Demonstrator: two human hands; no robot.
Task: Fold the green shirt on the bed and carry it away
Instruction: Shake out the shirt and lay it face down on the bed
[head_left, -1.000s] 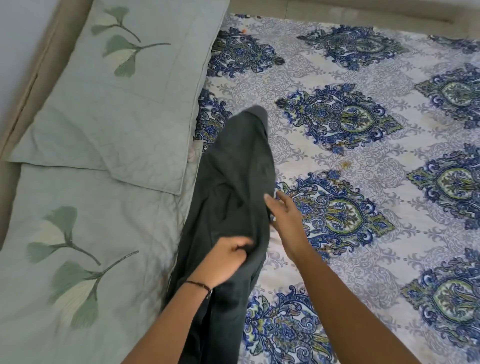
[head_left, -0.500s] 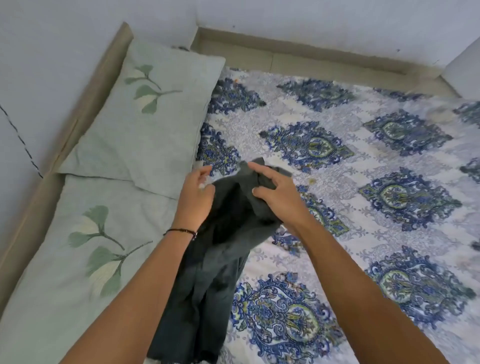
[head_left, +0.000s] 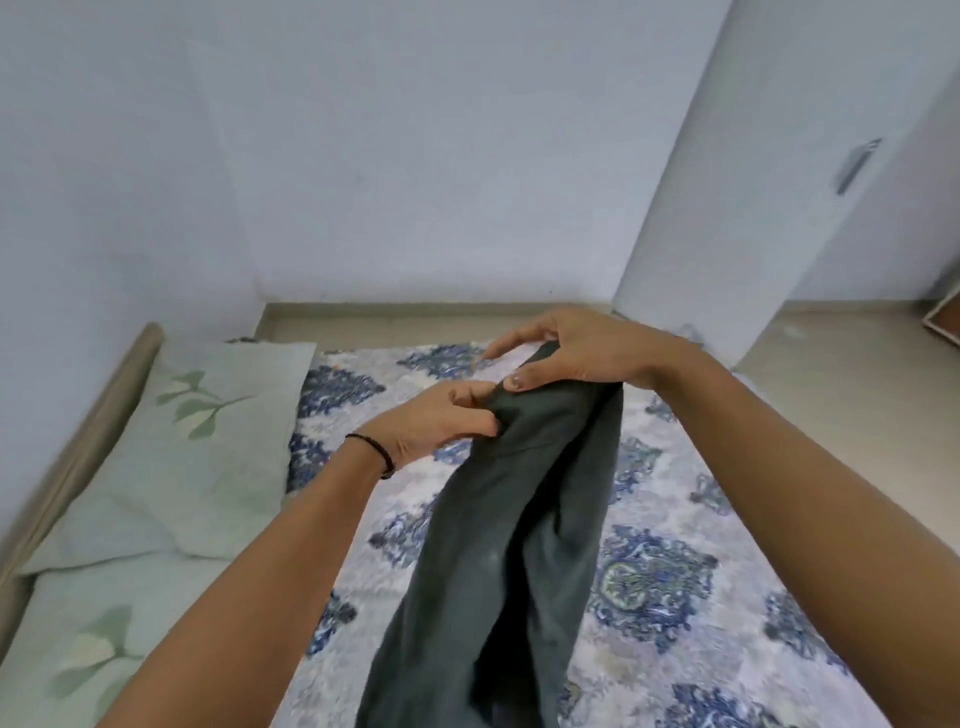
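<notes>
Above the patterned bed, both hands' grip pinches the unlabelled green shirt: left hand, right hand.

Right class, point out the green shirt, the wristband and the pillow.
green shirt (head_left: 524, 519): head view, middle of hanging cloth.
wristband (head_left: 382, 457): head view, black band at left wrist.
pillow (head_left: 208, 441): head view, pillowcase centre.

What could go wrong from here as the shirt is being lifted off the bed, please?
The left hand pinches only a small bit of the shirt, so that grip might slip. The right hand holds the top edge with fingers partly spread. The shirt hangs long and bunched, so any fold could come undone.
</notes>
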